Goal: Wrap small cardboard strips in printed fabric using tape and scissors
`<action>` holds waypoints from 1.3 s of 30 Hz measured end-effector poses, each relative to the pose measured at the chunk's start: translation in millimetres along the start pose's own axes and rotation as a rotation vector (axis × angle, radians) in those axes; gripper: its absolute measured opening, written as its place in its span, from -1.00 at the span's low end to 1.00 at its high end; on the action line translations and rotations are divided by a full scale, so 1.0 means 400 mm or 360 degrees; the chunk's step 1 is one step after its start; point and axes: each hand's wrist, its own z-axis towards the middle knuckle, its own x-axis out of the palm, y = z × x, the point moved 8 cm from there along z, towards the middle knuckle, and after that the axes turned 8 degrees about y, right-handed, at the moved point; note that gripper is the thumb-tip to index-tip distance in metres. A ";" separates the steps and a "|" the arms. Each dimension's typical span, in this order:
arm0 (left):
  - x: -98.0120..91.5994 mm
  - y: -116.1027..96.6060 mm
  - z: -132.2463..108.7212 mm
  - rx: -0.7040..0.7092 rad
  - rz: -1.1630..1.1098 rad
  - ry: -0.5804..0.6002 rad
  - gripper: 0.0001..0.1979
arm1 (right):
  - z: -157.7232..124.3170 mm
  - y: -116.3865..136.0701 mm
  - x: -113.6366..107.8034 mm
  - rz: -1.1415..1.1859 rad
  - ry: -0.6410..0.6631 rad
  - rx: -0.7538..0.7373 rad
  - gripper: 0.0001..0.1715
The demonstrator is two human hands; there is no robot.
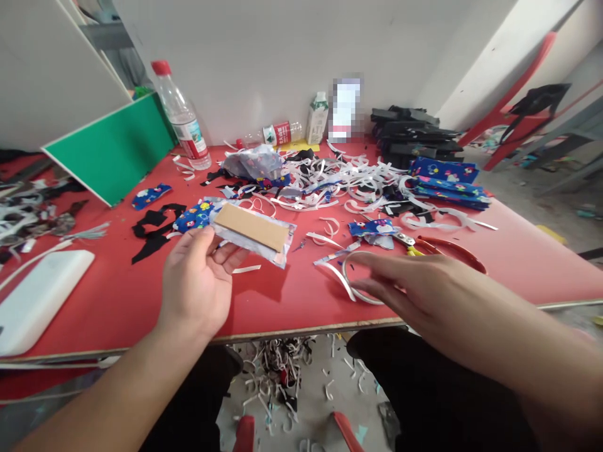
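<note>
My left hand (198, 279) holds a flat piece (254, 227) with a tan cardboard rectangle on a silvery backing, lifted above the red table (282, 301). A blue patterned fabric piece (192, 217) lies just behind that hand. My right hand (405, 282) reaches left over the table with fingers spread and holds nothing; its fingertips are at a curled white strip (351, 285). Red-handled scissors (438, 246) lie just beyond the right hand, next to a small blue patterned piece (374, 227).
Many white strips (339, 182) litter the table's middle. A stack of blue patterned pieces (445, 182) and black pieces (409, 141) sits at back right. Bottles (183, 119), a carton (317, 118), a green board (113, 150) and a white device (40, 298) stand around.
</note>
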 end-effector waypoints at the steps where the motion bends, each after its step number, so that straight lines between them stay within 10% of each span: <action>1: 0.014 0.006 -0.017 -0.0045 -0.0021 0.0020 -0.87 | 0.009 0.014 0.017 0.0046 -0.0016 0.0030 -0.72; 4: 0.057 0.027 -0.068 -0.0144 -0.0066 0.0106 -0.87 | 0.034 0.063 0.057 0.0412 -0.0194 -0.0055 -0.29; 14: 0.068 0.020 -0.053 -0.0264 0.0091 0.0516 -0.89 | 0.018 -0.024 0.010 0.0864 -0.0941 0.0065 -0.65; 18: 0.077 -0.032 -0.066 0.0349 0.0602 0.0656 -0.36 | 0.025 -0.030 0.013 0.1073 -0.0921 0.0068 -0.79; 21: 0.084 -0.038 -0.095 0.0518 0.0863 0.0590 -0.66 | 0.035 -0.026 0.032 0.1139 -0.0823 0.0130 -0.88; 39: 0.082 0.055 -0.083 -0.0080 0.0300 0.0358 -0.74 | 0.017 -0.015 0.096 0.1136 -0.0954 0.0544 -0.82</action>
